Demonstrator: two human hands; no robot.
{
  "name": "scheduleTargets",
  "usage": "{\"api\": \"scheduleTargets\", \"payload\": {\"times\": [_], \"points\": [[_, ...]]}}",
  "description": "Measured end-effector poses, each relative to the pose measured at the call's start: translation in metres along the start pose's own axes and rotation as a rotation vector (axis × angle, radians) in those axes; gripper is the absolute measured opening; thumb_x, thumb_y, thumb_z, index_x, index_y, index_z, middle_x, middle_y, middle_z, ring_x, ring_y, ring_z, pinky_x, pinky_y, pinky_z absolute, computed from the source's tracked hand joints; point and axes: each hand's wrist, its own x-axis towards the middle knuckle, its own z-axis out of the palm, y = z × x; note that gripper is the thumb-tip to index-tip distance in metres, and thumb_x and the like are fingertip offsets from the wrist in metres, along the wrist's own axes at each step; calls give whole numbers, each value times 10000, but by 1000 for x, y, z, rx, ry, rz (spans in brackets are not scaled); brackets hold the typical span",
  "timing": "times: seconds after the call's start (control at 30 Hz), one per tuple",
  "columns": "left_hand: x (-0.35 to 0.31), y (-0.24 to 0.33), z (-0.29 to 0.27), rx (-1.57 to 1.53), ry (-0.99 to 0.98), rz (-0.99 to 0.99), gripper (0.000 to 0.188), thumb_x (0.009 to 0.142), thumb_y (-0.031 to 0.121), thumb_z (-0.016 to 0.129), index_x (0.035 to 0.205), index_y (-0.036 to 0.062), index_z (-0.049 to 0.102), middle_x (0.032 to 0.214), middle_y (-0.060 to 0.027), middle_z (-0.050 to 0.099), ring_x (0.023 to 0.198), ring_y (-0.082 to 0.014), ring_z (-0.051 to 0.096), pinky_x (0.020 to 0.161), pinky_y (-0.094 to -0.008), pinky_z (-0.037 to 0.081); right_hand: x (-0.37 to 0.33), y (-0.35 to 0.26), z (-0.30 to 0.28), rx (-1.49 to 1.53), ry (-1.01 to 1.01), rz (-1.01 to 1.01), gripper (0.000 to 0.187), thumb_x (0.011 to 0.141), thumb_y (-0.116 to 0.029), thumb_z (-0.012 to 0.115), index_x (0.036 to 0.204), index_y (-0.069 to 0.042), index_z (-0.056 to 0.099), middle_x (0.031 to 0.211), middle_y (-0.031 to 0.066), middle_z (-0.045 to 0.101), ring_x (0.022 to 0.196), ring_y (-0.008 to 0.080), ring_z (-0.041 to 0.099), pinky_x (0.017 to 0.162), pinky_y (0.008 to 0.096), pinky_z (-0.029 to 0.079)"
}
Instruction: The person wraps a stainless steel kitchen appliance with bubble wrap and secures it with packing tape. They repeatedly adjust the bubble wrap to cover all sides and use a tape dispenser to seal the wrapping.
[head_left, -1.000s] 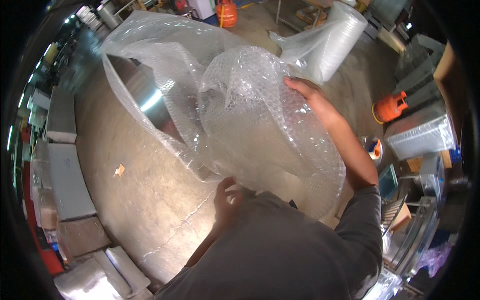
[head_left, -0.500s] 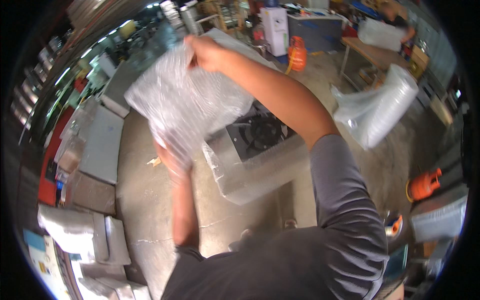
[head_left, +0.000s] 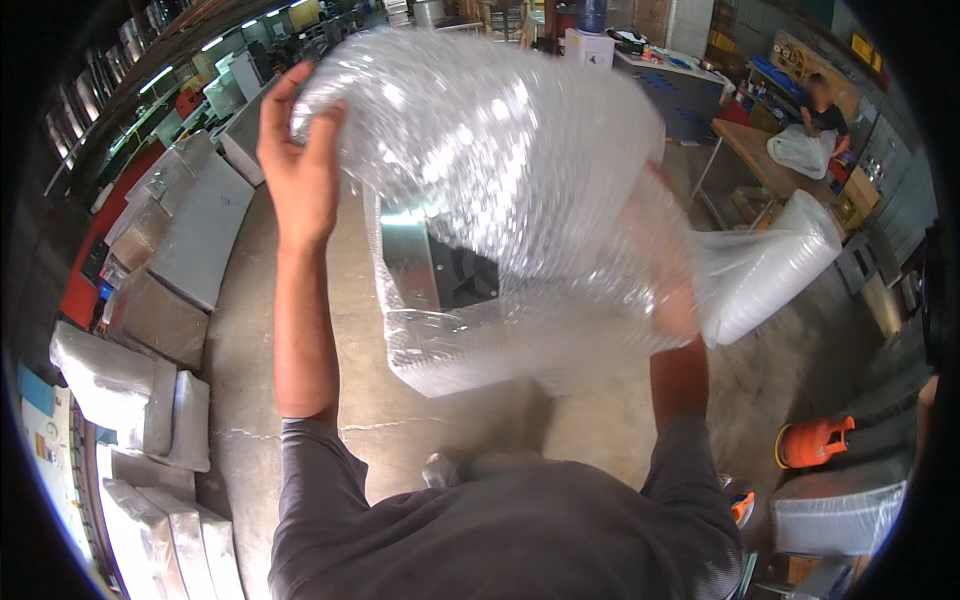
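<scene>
A large sheet of clear bubble wrap (head_left: 480,130) is spread in the air between my raised hands. My left hand (head_left: 300,165) has the sheet's left edge between its thumb and curved fingers. At the sheet's right side, my right hand (head_left: 650,215) is blurred and seen through the film, its fingers hidden. Below the sheet stands a metal unit, a boxy steel body with a black burner panel (head_left: 465,275). Bubble wrap covers its near side and corner (head_left: 430,360). The raised sheet hides most of its top.
A bubble wrap roll (head_left: 775,270) stands tilted at right, its film trailing toward the unit. An orange gas cylinder (head_left: 815,442) lies lower right. Wrapped panels (head_left: 130,370) line the left. Another person (head_left: 825,120) handles a wrapped thing at a table (head_left: 755,165).
My hands have moved apart, left hand up and right hand down to the right. The bunched bubble wrap is now spread wide over the unit. The view has shifted slightly.
</scene>
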Motion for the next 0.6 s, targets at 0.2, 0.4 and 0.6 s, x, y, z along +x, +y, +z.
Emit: {"api": "scheduleTargets", "payload": {"times": [0.2,0.4,0.6], "points": [[-47,-3,58,10,-188,-299,336,884,166,775,1138,-17,655,966,-75,675,750,-84,590,690,-250,501,-105,61,-31,-678,12,193,352,977,-266,680,1188,15,662,971,86,674,791,161,640,758,310,532],[-138,26,98,226,-374,-163,457,838,142,783,1242,-12,637,814,-82,641,576,-102,499,540,-277,437,-179,-14,19,-945,338,-280,786,797,-303,864,1426,5,509,1236,255,626,1124,342,662,934,464,521],[-223,45,99,-188,-646,-446,589,853,126,769,1375,-40,553,1132,-182,643,942,-291,637,795,-401,535,-202,21,104,-981,175,-932,922,804,-214,839,1539,25,336,1489,267,447,1327,448,477,1094,539,400]]}}
